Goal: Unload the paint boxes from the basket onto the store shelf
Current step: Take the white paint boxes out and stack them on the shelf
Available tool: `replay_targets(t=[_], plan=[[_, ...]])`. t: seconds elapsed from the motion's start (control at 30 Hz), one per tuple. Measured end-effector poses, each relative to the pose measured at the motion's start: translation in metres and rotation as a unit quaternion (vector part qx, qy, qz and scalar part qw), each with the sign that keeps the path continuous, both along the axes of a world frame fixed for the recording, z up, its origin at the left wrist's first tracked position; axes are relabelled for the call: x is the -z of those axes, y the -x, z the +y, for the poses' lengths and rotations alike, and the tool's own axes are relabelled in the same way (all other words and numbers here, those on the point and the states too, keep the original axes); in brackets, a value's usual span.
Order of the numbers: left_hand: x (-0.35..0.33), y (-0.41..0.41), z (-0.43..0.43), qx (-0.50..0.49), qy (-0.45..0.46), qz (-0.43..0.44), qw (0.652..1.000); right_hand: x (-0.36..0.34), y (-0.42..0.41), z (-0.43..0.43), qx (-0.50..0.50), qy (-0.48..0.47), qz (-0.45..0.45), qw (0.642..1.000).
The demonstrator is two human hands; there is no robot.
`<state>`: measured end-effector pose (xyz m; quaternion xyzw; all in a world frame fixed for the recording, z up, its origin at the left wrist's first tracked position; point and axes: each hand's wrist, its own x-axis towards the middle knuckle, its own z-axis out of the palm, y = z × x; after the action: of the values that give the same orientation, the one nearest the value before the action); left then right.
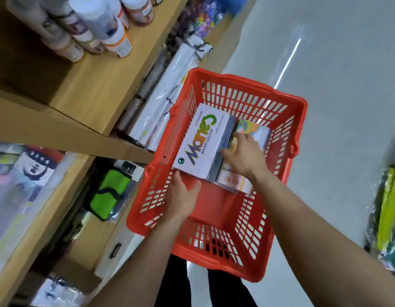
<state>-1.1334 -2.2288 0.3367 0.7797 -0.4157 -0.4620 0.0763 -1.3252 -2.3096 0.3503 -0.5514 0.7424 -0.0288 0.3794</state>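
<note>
White water-colour box (197,140) lying in red basket (280,103) between both hands, left hand (181,193) open, fingertips at its near end, right hand (244,156) bent along its right edge over colourful box (256,131), grasp unconfirmed, wooden shelf (92,89) beyond left hand.
</note>
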Motion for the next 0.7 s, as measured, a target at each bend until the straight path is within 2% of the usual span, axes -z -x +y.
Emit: replay_targets(t=[0.17, 0.37, 0.5, 0.7], plan=[[0.038, 0.007, -0.008, -0.116, 0.028, 0.024, 0.992, 0.043, 0.002, -0.064, -0.017, 0.078, 0.041, 0.996], [0.053, 0.017, -0.015, -0.172, 0.040, 0.037, 0.984, 0.078, -0.001, -0.084, -0.054, 0.059, 0.078, 0.994], [0.053, 0.020, -0.016, -0.184, 0.038, 0.040, 0.981, 0.083, 0.002, -0.085, -0.065, 0.070, 0.098, 0.991], [0.046, 0.021, -0.008, -0.231, 0.031, 0.017, 0.972, 0.083, 0.002, -0.092, -0.105, 0.032, 0.103, 0.989]])
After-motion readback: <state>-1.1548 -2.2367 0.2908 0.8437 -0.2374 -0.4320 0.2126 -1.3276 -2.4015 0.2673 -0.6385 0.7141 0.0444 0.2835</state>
